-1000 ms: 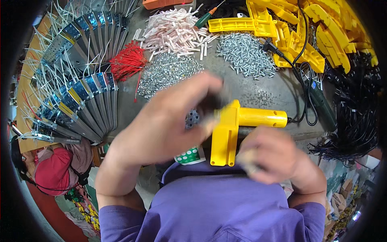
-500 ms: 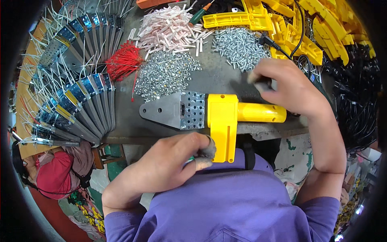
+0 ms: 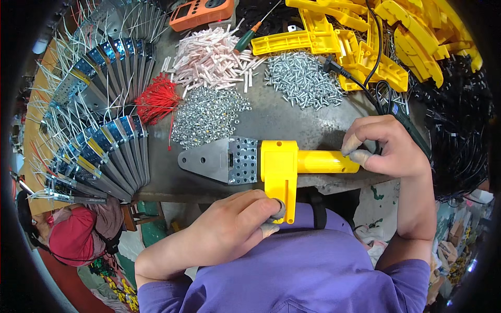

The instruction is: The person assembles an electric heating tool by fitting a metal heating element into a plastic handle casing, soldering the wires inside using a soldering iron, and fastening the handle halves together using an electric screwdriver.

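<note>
In front of me lies a tool with a yellow plastic housing (image 3: 279, 159), a yellow tube-shaped handle (image 3: 326, 162) to its right and a grey tapered metal plate (image 3: 206, 161) with a perforated band to its left. My left hand (image 3: 235, 216) is closed on the lower leg of the housing, thumb and forefinger at its left edge. My right hand (image 3: 391, 146) is at the far right end of the handle, thumb and forefinger curled together in a pinch; anything small between them cannot be made out. Pale coverings sit on the fingertips of both hands.
Behind the tool lie piles of nuts (image 3: 209, 115), screws (image 3: 302, 78), pale sleeves (image 3: 211, 57) and red wires (image 3: 157, 98). Wired metal plates (image 3: 112, 151) fan out at left. Yellow shells (image 3: 360, 57), a screwdriver (image 3: 245, 40), an orange meter (image 3: 201, 13) and black cables (image 3: 459, 130) lie farther off.
My right hand has come down from beside the screw pile to the handle's end. My left hand stays at the housing's lower leg. The whole view has shifted slightly.
</note>
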{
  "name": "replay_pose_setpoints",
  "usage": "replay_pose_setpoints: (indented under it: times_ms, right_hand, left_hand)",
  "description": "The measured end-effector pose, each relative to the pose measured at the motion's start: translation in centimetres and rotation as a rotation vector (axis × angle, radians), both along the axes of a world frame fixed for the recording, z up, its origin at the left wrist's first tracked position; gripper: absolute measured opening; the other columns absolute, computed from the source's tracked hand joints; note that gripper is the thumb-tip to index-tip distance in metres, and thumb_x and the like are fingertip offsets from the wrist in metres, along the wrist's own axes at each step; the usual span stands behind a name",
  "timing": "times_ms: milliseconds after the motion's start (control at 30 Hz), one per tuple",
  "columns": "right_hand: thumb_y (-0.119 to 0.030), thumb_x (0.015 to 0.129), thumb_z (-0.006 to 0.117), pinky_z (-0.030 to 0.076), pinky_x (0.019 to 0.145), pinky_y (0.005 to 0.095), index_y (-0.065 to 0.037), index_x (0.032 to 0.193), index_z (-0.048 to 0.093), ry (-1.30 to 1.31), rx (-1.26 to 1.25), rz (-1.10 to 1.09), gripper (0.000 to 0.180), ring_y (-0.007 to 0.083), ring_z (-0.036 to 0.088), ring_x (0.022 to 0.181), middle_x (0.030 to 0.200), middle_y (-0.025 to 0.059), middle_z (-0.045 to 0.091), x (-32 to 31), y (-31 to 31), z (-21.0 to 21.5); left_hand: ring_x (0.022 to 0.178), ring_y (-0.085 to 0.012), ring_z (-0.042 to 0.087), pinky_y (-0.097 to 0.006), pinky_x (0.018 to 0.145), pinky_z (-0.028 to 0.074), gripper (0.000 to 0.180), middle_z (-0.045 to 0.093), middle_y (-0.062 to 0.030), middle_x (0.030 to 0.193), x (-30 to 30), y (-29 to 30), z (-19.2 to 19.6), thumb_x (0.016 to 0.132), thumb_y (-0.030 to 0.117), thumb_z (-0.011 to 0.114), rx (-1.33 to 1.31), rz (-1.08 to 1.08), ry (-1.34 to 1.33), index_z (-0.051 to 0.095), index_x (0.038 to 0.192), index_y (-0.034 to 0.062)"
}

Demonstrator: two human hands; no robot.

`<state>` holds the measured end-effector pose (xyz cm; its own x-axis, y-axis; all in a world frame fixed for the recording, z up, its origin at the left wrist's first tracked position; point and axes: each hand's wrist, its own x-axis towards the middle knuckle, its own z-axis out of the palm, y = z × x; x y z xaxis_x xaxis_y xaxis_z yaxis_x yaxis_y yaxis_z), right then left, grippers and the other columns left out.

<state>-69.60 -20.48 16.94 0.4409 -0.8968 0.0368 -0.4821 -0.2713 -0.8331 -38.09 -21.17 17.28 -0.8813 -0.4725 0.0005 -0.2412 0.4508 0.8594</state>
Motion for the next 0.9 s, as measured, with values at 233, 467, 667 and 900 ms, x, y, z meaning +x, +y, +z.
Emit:
replay_pose_setpoints:
  times_ms: [233, 467, 667, 900]
  right_hand:
    - [-0.003, 0.074, 0.067, 0.049, 0.071, 0.0309, 0.001, 0.092, 0.056, -0.041, 0.263, -0.024, 0.021, 0.0185, 0.062, 0.076, 0.080, 0.0096, 0.060, 1.0, -1.7, 0.5]
    - [-0.003, 0.076, 0.060, 0.049, 0.075, 0.0398, -0.003, 0.098, 0.053, 0.435, -0.482, 0.001, 0.023, 0.0336, 0.060, 0.088, 0.091, 0.0138, 0.061, 2.6, -4.1, -2.2]
    - [-0.009, 0.080, 0.053, 0.049, 0.075, 0.0372, -0.004, 0.094, 0.053, 0.824, -0.554, 0.139, 0.014, 0.0270, 0.058, 0.084, 0.084, 0.0098, 0.058, 4.6, -4.1, -1.6]
    - [-0.003, 0.075, 0.058, 0.049, 0.074, 0.0390, -0.002, 0.103, 0.053, 0.571, -0.538, -0.040, 0.028, 0.0306, 0.059, 0.086, 0.087, 0.0139, 0.059, 3.1, -2.3, -0.5]
  left_hand:
    - [0.082, -0.0323, 0.060, -0.038, 0.070, 0.050, 0.044, 0.058, -0.0137, 0.092, -0.1, -0.2, -0.2, 0.070, 0.004, 0.077, -0.007, -0.001, 0.007, 0.050, 0.105, 0.0028]
    - [0.085, -0.0281, 0.062, -0.036, 0.074, 0.051, 0.034, 0.061, -0.0125, 0.095, -0.3, -1.2, -0.2, 0.075, 0.003, 0.075, 0.026, 0.055, 0.011, 0.056, 0.104, 0.0014]
    - [0.091, -0.0339, 0.064, -0.038, 0.077, 0.050, 0.028, 0.064, -0.0188, 0.096, -3.3, -8.8, -0.4, 0.083, 0.006, 0.063, -0.469, 0.384, 0.001, 0.054, 0.108, 0.0002]
    - [0.085, -0.0396, 0.063, -0.047, 0.073, 0.049, 0.030, 0.065, -0.0210, 0.087, -7.4, -15.5, -4.2, 0.079, 0.006, 0.063, -0.651, 0.405, -0.241, 0.049, 0.105, 0.0008]
